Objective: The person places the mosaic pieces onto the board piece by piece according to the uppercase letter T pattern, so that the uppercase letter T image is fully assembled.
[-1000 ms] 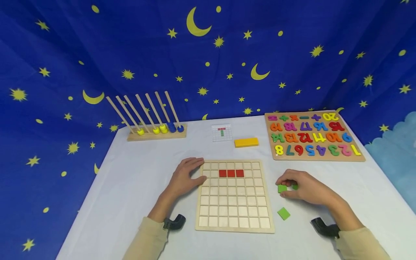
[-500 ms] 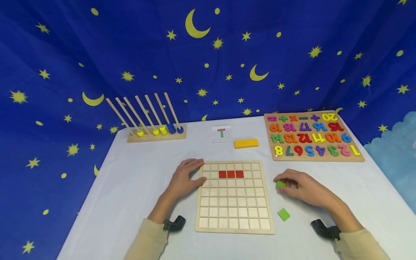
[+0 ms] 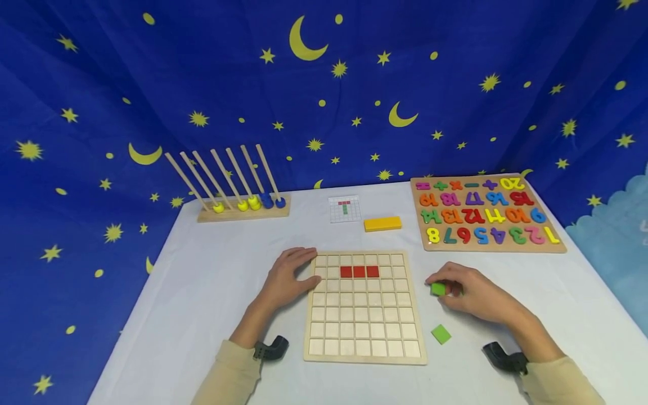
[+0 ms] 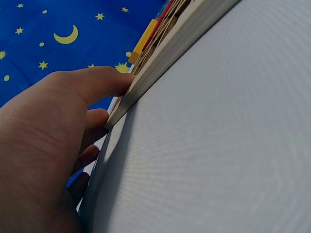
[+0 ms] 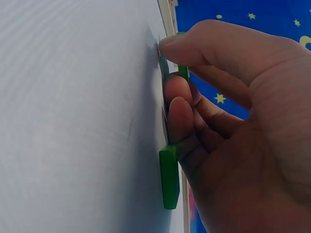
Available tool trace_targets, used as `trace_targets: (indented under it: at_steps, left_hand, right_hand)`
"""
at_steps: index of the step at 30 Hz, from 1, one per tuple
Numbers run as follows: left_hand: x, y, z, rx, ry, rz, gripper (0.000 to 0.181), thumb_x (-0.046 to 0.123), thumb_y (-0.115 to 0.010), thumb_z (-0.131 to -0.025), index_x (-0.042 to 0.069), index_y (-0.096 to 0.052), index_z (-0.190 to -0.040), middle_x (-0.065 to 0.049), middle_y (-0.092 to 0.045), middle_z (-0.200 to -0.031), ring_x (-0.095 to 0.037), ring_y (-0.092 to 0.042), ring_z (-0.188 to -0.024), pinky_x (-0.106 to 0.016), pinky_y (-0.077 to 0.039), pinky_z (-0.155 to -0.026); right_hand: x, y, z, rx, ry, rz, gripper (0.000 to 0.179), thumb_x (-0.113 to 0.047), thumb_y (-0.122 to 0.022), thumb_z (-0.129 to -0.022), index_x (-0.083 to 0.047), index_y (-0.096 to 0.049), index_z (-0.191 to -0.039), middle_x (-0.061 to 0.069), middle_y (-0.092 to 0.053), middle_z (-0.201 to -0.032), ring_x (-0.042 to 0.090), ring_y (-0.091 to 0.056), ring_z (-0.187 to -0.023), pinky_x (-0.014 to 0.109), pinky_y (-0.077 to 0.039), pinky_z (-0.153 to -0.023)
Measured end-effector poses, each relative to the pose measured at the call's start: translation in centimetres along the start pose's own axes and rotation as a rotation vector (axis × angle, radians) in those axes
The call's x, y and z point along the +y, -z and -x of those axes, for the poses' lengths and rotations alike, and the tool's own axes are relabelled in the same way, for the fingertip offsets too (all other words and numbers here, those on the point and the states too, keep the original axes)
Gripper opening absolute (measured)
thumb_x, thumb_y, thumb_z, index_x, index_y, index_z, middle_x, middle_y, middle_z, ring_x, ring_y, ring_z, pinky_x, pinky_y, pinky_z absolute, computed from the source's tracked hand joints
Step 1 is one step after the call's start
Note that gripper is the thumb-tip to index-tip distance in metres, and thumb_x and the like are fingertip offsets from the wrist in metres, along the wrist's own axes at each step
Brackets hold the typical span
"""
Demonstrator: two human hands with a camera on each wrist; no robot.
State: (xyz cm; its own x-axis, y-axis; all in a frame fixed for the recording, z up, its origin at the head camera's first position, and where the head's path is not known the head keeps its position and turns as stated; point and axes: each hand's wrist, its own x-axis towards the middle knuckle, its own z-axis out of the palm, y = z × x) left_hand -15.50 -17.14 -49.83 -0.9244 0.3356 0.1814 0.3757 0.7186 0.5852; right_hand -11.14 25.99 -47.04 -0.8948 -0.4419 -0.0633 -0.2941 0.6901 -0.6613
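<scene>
A pale wooden grid board [image 3: 354,315] lies on the table, with a row of red squares [image 3: 359,271] in its upper part. My left hand [image 3: 286,278] rests at its upper left, the thumb tip on the rim and the other fingers by the corner. To the right of the board, my right hand [image 3: 471,289] pinches a green square tile [image 3: 437,289] between thumb and fingers. In the right wrist view, another green tile [image 5: 169,177] stands beside the lower fingers; the hand hides it in the head view. A further green tile [image 3: 441,334] lies nearer the body.
Behind the board are a small pattern card [image 3: 345,209] with a red-and-green T and a yellow-orange bar [image 3: 382,224]. A number puzzle [image 3: 488,214] sits at the back right. A peg abacus [image 3: 244,209] with upright rods stands at the back left, before a blue starry curtain [image 3: 228,67].
My right hand has shifted slightly left and away from the body, and its pinched green tile has tipped up. The second green tile has slipped from the head view. The left hand stays put.
</scene>
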Motion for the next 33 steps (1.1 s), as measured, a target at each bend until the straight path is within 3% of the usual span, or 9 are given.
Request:
trace_targets:
  at_steps: [13, 23, 33]
  left_hand:
    - [-0.1, 1.4, -0.3, 0.007, 0.007, -0.008, 0.064, 0.047, -0.074, -0.081, 0.022, -0.056, -0.137, 0.009, -0.051, -0.139, -0.017, -0.036, -0.132, -0.049, -0.032, -0.106]
    - [0.2, 0.6, -0.3, 0.007, -0.004, 0.011, 0.065, 0.048, -0.074, -0.081, 0.021, -0.056, -0.137, 0.009, -0.051, -0.139, -0.016, -0.035, -0.133, -0.048, -0.031, -0.107]
    - [0.1, 0.1, 0.1, -0.009, 0.011, -0.002, 0.065, 0.047, -0.074, -0.081, 0.022, -0.056, -0.137, 0.010, -0.051, -0.139, -0.015, -0.035, -0.133, -0.046, -0.031, -0.107]
  right_hand:
    - [-1.8, 0.3, -2.8, -0.076, 0.075, 0.030, 0.035, -0.014, -0.076, -0.081, -0.022, -0.070, -0.115, -0.011, -0.059, -0.093, 0.012, -0.054, -0.079, 0.025, -0.049, -0.067]
    - [-2.9, 0.3, -3.8, -0.127, 0.181, 0.076, 0.034, -0.012, -0.075, -0.082, -0.022, -0.070, -0.114, -0.012, -0.058, -0.095, 0.010, -0.052, -0.079, 0.025, -0.047, -0.068]
    - [-4.4, -0.5, -4.5, -0.147, 0.216, 0.068, 0.034, -0.014, -0.075, -0.083, -0.023, -0.069, -0.115, -0.012, -0.058, -0.100, 0.010, -0.053, -0.081, 0.026, -0.048, -0.071]
